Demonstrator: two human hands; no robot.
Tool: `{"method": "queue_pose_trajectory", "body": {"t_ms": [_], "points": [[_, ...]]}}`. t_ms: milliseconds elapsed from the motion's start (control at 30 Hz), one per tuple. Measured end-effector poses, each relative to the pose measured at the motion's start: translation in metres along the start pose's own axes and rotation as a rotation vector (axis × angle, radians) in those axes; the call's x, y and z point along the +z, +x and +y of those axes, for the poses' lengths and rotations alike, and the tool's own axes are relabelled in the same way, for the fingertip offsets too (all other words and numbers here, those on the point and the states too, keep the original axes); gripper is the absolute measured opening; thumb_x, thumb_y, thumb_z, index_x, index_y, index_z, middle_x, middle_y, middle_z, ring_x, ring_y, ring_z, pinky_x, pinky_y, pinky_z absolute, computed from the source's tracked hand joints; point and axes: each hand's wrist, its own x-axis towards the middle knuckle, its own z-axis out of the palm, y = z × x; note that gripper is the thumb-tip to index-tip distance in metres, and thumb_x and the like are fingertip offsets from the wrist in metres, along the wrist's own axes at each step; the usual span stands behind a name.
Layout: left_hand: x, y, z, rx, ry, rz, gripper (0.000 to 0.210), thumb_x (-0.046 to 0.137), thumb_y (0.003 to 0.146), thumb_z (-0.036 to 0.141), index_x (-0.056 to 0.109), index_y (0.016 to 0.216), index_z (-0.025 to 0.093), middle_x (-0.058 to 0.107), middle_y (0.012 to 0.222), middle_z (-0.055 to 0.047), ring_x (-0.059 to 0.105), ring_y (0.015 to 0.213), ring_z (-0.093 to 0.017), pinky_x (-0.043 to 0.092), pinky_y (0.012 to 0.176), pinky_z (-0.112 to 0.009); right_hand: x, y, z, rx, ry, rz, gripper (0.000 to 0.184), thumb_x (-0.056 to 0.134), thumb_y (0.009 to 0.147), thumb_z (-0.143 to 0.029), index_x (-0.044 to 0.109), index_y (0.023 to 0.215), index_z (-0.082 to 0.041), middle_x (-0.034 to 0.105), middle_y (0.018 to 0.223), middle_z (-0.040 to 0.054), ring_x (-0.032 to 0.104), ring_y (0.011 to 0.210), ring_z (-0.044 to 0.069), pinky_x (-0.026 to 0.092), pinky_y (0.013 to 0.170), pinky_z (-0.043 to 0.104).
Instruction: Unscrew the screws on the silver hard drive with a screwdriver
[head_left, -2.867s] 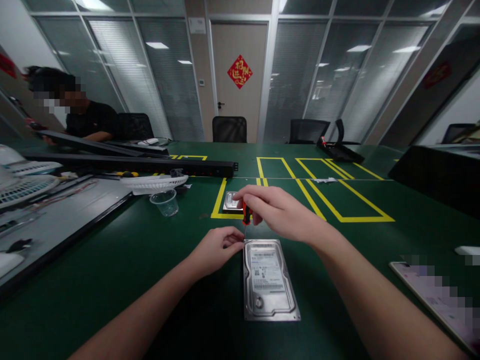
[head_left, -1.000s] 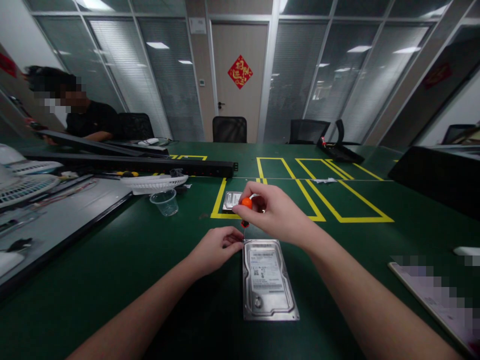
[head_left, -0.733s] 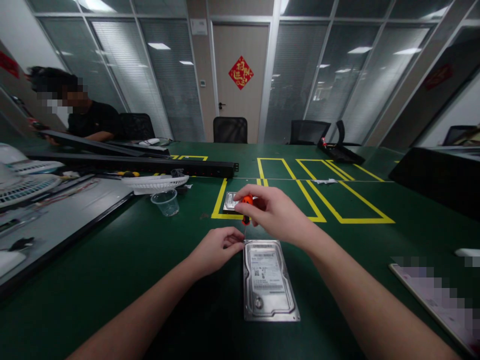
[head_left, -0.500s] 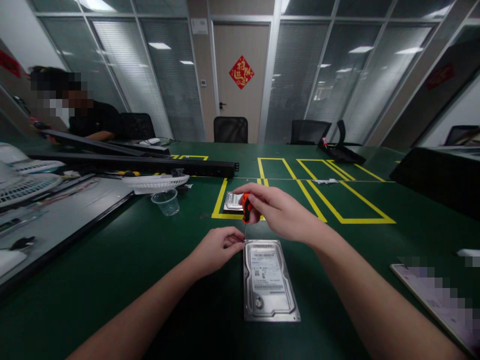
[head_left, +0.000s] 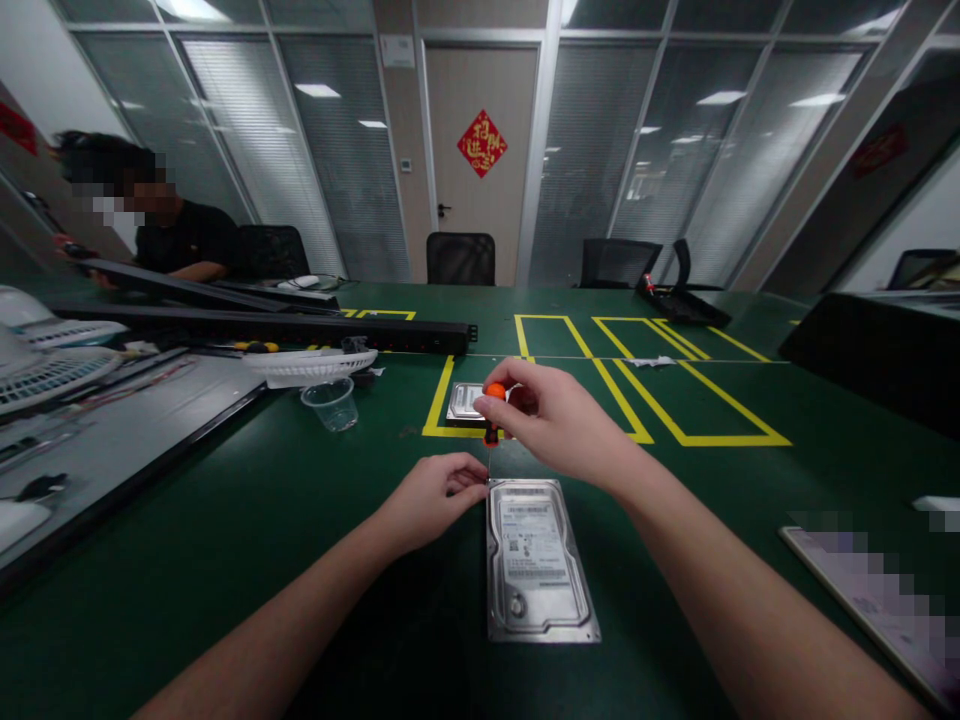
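A silver hard drive (head_left: 534, 560) with a white label lies flat on the green table, its long side pointing away from me. Upright over its far left corner stands a screwdriver (head_left: 492, 432) with an orange and black handle, its thin shaft reaching down to that corner. My right hand (head_left: 544, 415) is closed round the handle, thumb and fingers near its orange top. My left hand (head_left: 435, 500) has thumb and forefinger pinched together at the same corner, close to the screwdriver's tip. Whatever lies between those fingertips is too small to make out.
Beyond my hands, a second drive (head_left: 465, 402) sits inside yellow tape (head_left: 442, 400). A clear plastic cup (head_left: 331, 404), white fan parts (head_left: 60, 375) and a long black bar (head_left: 360, 330) are to the left. A phone (head_left: 862, 600) lies right. A person (head_left: 187, 235) sits far left.
My right hand's fingers have shifted round and up the screwdriver handle, so its orange top now shows. My left hand and the hard drive stay in place.
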Motion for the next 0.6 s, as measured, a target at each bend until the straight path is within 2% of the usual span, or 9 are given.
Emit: {"method": "queue_pose_trajectory", "body": {"t_ms": [233, 333, 467, 600], "points": [[0.0006, 0.0005, 0.0007, 0.010, 0.005, 0.003, 0.018, 0.070, 0.090, 0.022, 0.074, 0.105, 0.013, 0.080, 0.098, -0.008, 0.075, 0.088, -0.021, 0.059, 0.081, -0.032, 0.0042, 0.0005, 0.0047, 0.047, 0.059, 0.054, 0.038, 0.082, 0.085, -0.048, 0.055, 0.085, -0.022, 0.059, 0.070, -0.0050, 0.052, 0.061, 0.012, 0.037, 0.056, 0.027], [0.0006, 0.0006, 0.0007, 0.009, 0.022, 0.008, 0.017, 0.071, 0.090, 0.021, 0.074, 0.105, 0.014, 0.080, 0.098, -0.008, 0.075, 0.088, -0.021, 0.059, 0.081, -0.032, 0.0042, 0.0009, 0.0059, 0.003, 0.111, 0.031, 0.034, 0.083, 0.085, -0.044, 0.057, 0.090, -0.022, 0.058, 0.072, -0.0060, 0.052, 0.062, 0.011, 0.037, 0.056, 0.027], [-0.0001, 0.0003, 0.0002, 0.008, 0.020, 0.007, 0.017, 0.071, 0.089, 0.021, 0.074, 0.104, 0.014, 0.079, 0.098, -0.007, 0.075, 0.088, -0.020, 0.060, 0.081, -0.032, 0.0038, 0.0025, 0.0053, -0.028, 0.057, 0.002, 0.022, 0.078, 0.090, -0.041, 0.069, 0.094, -0.021, 0.060, 0.073, -0.0046, 0.051, 0.063, 0.011, 0.038, 0.059, 0.027], [0.0000, 0.0003, 0.0001, 0.010, -0.003, -0.001, 0.016, 0.070, 0.090, 0.020, 0.074, 0.104, 0.014, 0.080, 0.100, -0.008, 0.076, 0.091, -0.021, 0.060, 0.084, -0.034, 0.0053, 0.0027, 0.0062, 0.034, 0.054, 0.009, 0.029, 0.080, 0.087, -0.047, 0.069, 0.084, -0.020, 0.059, 0.068, -0.0032, 0.050, 0.062, 0.012, 0.036, 0.057, 0.028]]}}
